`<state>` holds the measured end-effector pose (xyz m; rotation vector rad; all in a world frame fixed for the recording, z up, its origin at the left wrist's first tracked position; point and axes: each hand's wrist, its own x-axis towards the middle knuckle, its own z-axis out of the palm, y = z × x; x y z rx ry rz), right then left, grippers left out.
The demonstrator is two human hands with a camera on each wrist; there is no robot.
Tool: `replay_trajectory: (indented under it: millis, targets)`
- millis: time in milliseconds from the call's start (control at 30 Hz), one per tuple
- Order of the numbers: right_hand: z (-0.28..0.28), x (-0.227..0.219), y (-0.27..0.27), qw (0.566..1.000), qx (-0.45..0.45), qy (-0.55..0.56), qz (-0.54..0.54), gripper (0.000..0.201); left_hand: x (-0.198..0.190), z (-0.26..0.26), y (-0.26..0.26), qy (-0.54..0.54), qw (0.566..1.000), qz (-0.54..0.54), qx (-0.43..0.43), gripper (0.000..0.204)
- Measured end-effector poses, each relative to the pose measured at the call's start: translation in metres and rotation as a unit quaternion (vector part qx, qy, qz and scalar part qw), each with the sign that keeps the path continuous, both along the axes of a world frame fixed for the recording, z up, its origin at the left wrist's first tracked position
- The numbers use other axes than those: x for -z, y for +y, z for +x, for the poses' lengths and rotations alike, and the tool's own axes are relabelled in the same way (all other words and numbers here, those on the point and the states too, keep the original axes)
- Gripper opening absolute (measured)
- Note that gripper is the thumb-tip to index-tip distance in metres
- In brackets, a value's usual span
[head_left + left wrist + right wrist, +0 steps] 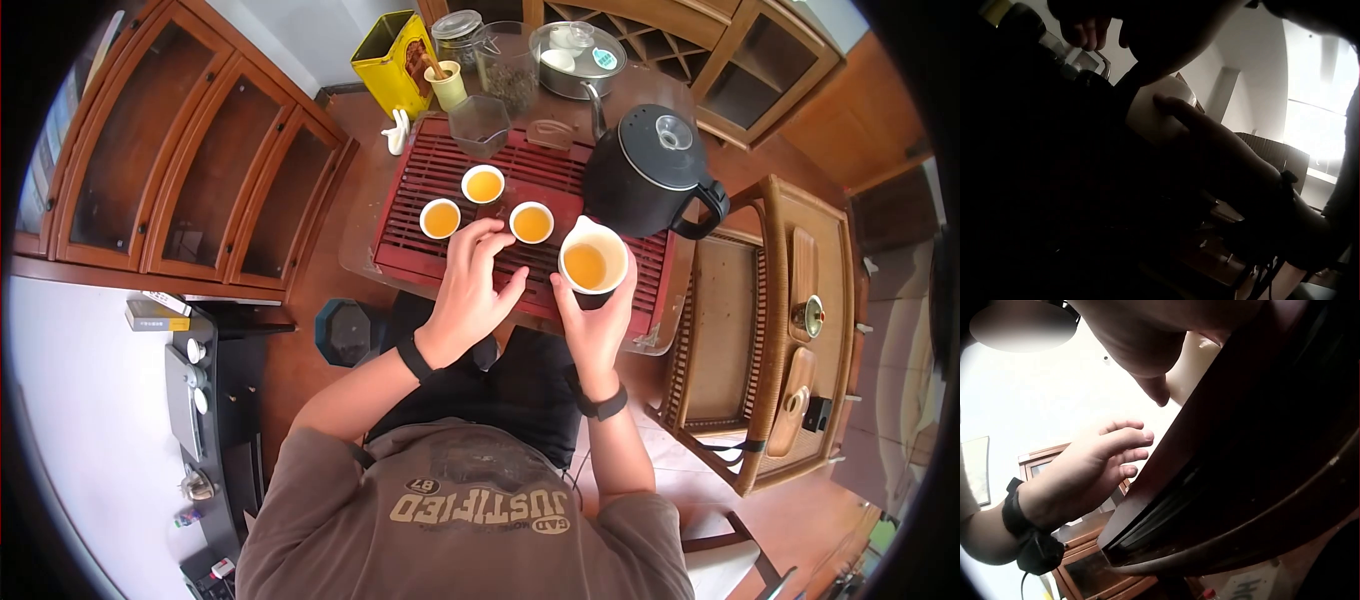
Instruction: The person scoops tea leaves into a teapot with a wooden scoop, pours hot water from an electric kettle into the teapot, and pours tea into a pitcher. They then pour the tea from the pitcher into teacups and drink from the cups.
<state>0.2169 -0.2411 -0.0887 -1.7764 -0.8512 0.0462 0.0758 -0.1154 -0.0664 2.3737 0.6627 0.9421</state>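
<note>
My right hand (603,325) grips a white pouring pitcher (610,284) of amber tea, thumb on its left side and fingers round the right. The pitcher sits over the front right of a dark red slatted tea tray (470,262), its spout toward the back. Beside it my left hand (470,285) hovers with loosely bent fingers and nothing in them, fingertips close to a small white teacup (532,224). Two more teacups, one at the left (440,219) and one behind (483,184), also hold tea. In the right wrist view the left hand (1094,459) shows relaxed fingers.
A black kettle (640,170) stands at the tray's back right. Behind are a glass pot (575,60), a glass jar (459,32), a yellow tin (395,65) and a clear glass vessel (480,127). A wicker cart (770,330) stands to the right.
</note>
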Motion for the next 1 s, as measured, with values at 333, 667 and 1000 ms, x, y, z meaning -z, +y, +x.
replay_trajectory:
  millis: [333,667,1000]
  targets:
    - [-0.001,0.001,0.000,1.000,0.016,-0.011,-0.002,0.090,-0.002,-0.026,0.024,-0.122,0.986,0.106,-0.042,0.037]
    - [-0.005,-0.006,-0.001,1.000,0.012,0.004,0.002,0.083,0.023,-0.043,0.091,-0.169,0.979,-0.054,-0.096,0.023]
    - [-0.010,-0.008,0.003,1.000,0.016,0.002,0.004,0.084,0.037,-0.042,0.097,-0.191,0.962,-0.193,-0.004,0.026]
